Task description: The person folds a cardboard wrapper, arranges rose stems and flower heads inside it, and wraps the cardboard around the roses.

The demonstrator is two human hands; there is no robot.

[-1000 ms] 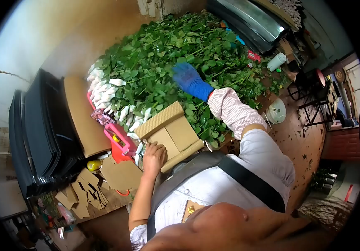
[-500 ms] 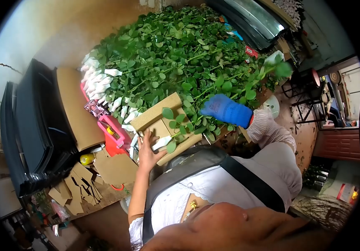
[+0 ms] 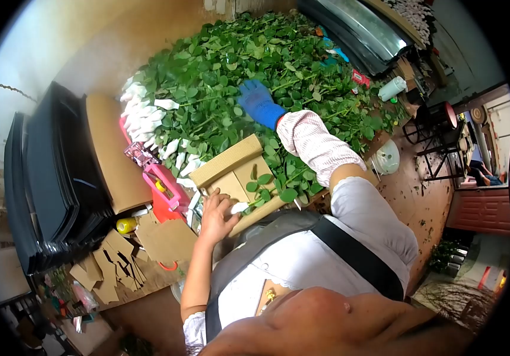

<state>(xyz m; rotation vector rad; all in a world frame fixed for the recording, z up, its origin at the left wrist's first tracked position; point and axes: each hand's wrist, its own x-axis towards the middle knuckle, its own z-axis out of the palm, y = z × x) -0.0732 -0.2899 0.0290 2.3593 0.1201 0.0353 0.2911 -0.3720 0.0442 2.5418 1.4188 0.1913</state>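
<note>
My left hand (image 3: 216, 216), bare, rests at the left end of a corrugated cardboard tray (image 3: 225, 165) with its fingers apart. Beside its thumb lies a white-sleeved flower head (image 3: 239, 207), whose leafy stem (image 3: 267, 188) stretches right across the tray. My right hand (image 3: 259, 104), in a blue glove, is over a large heap of leafy flower stems (image 3: 207, 65). Its fingers look spread among the leaves, and I see nothing held in them. White-sleeved flower heads (image 3: 142, 115) line the heap's left edge.
A pink tape dispenser (image 3: 169, 187) stands left of the tray. Further left are stacked black sheets (image 3: 59, 178) and cardboard pieces (image 3: 166, 237). To the right are a white bucket (image 3: 386, 157), a pale bottle (image 3: 392, 88) and a dark stool (image 3: 430, 130).
My right hand has moved left and away from me, from beside the tray's right end onto the heap. My left hand stays by the flower head in the tray.
</note>
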